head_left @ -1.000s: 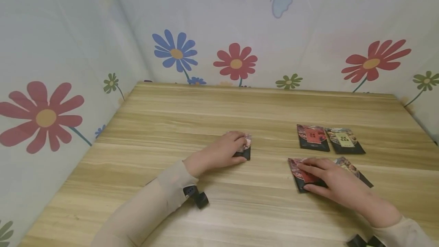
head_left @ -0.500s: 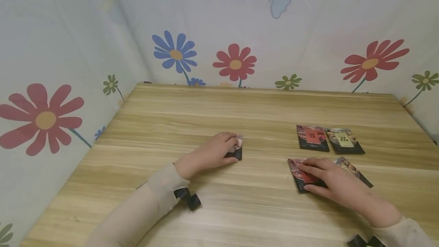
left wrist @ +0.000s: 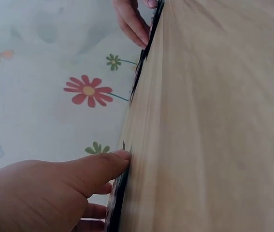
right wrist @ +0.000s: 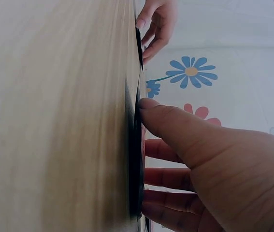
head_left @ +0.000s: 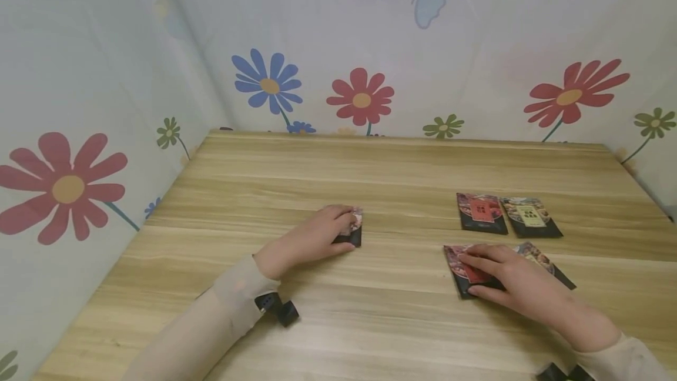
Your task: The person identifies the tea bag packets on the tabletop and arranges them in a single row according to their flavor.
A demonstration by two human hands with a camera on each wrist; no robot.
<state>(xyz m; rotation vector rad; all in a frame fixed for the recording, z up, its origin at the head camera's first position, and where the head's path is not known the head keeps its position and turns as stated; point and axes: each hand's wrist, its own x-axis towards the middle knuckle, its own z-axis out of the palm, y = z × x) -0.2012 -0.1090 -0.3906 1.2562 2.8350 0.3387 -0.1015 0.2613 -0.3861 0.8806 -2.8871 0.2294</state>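
Left hand [head_left: 312, 236] rests on dark packet [head_left: 353, 236], well apart from others, fingers relaxed over top, thumb at near edge. Right hand [head_left: 520, 281], fingers extended, touches red-label packet [head_left: 476, 275]. Beyond it, two flat packets [head_left: 482, 211] lie side by side on table [head_left: 317, 172].

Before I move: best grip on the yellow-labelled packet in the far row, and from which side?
Likely best: pinch the yellow-labelled packet by its right edge, coming from the right. It lies flat on the table, left edge close beside a red-labelled packet; the right hand and a packet beneath it crowd the near side. The right edge looks unobstructed.
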